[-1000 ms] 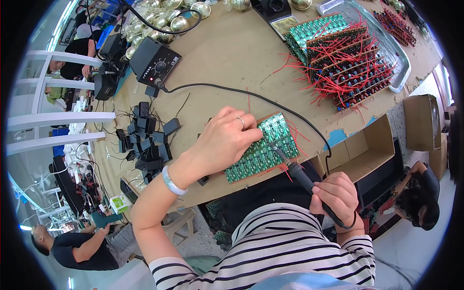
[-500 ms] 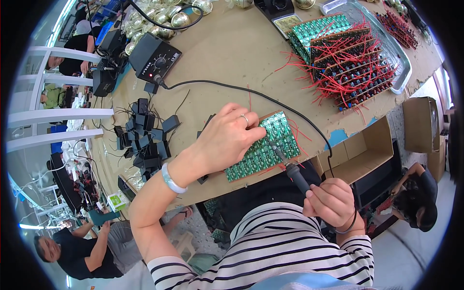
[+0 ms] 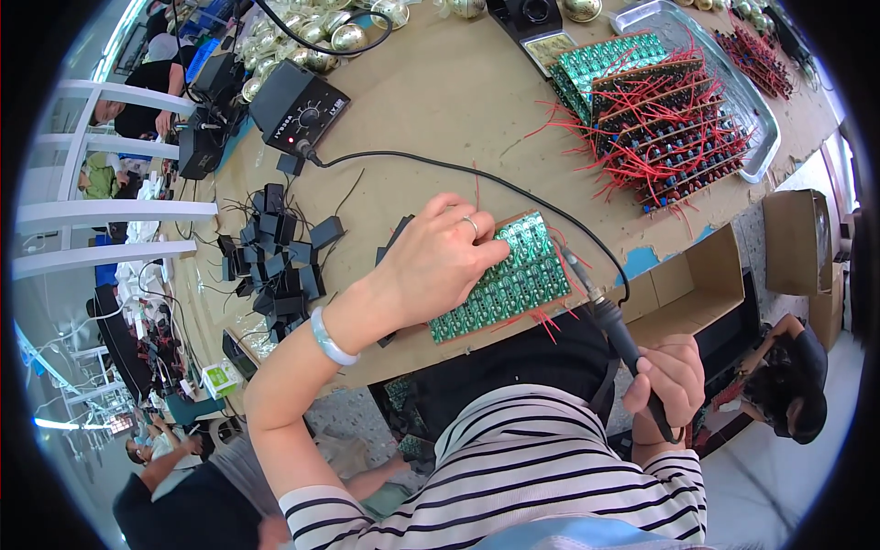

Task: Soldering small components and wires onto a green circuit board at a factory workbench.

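Note:
A green circuit board panel [image 3: 513,291] lies near the table's front edge, red wires sticking out past its right and lower sides. My left hand [image 3: 440,257] rests over its upper left part with curled, closed fingers; whatever they pinch is hidden, though a thin red wire shows just beyond the knuckles. In my right hand [image 3: 674,380] is a soldering iron [image 3: 616,332], gripped by its dark handle. Its metal tip points up and left, just off the panel's right edge. The iron's black cord runs over the table to a soldering station [image 3: 298,108] with a dial.
Small black boxes with wires [image 3: 275,252] are heaped left. Stacked boards with red wires [image 3: 669,128] lie far right by a metal tray [image 3: 765,137]. Gold round parts [image 3: 348,38] and an iron stand [image 3: 527,23] sit behind. A cardboard box [image 3: 697,280] stands right. People are nearby.
My right hand has drawn the soldering iron right, taking its tip from above the panel to beyond its right edge. My left hand has barely moved. A person at lower left has shifted position.

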Demonstrator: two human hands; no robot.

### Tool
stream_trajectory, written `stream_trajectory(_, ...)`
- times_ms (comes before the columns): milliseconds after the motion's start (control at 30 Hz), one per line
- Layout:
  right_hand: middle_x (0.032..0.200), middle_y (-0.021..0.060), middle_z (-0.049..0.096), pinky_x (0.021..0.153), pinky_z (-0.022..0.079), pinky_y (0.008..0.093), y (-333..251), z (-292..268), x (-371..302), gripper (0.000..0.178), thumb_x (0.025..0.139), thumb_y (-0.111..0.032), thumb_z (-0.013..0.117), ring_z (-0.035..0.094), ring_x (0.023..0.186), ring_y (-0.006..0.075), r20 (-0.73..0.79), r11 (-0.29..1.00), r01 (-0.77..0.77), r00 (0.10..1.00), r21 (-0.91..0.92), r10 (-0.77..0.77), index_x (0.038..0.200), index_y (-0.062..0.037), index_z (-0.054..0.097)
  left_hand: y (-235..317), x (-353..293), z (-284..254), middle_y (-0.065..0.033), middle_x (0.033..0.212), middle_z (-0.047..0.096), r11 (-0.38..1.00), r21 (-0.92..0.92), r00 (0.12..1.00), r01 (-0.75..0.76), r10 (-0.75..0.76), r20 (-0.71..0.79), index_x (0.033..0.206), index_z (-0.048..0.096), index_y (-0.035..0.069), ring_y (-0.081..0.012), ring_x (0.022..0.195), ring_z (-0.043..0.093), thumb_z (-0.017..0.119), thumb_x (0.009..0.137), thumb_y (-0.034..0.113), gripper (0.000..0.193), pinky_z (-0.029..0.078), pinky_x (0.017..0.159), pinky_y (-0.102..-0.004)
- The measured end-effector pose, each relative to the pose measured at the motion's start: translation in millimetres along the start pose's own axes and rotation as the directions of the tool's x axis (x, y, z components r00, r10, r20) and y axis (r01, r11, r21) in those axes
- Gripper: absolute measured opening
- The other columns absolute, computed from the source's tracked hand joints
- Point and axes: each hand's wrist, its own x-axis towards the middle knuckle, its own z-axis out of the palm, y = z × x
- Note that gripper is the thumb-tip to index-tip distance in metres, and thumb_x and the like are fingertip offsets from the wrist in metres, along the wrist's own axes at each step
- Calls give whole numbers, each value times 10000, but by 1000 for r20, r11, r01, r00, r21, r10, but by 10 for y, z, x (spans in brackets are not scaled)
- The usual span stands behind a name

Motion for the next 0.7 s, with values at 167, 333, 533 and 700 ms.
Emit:
stream_trajectory(167, 812, 106, 677, 593, 555, 364, -5, 40, 13, 99, 864, -26, 691, 631, 634, 247, 17, 999, -42, 999, -19, 42, 947, 4, 647, 24, -53, -27, -73, 881, 616, 997, 66, 1000, 29, -29, -2, 892, 664, 69, -271, 907, 613, 698, 748, 42, 150, 453, 1015, -455)
stream_trajectory(333, 823, 127, 683, 565, 503, 390, -52, 6, -7, 98, 894, -66, 698, 613, 627, 271, 17, 997, -62, 998, -52, 63, 921, 2, 633, 74, -57, 59, -78, 955, 611, 983, 175, 998, 56, -53, -22, 958, 653, 70, -282, 977, 592, 646, 801, 86, 158, 426, 1037, -450)
stream_trajectory(533, 781, 117, 643, 569, 503, 391, 7, 27, -72, 107, 914, -75, 657, 614, 627, 273, -43, 997, -62, 997, -42, 60, 874, 10, 608, 100, -141, -140, -122, 1069, 632, 973, 78, 940, 216, -186, -286, 1023, 648, 55, -326, 1034, 605, 713, 860, 195, 224, 497, 912, -432)
stream_trajectory(700, 820, 141, 655, 601, 492, 400, -39, 22, -32, 70, 948, -69, 625, 582, 635, 278, 1, 994, -104, 995, -24, 104, 943, 0, 612, -756, -744, -271, -187, 926, 686, 641, 102, 638, 761, -710, -298, 941, 632, -10, -342, 784, 691, 723, 910, 167, 201, 541, 702, -433)
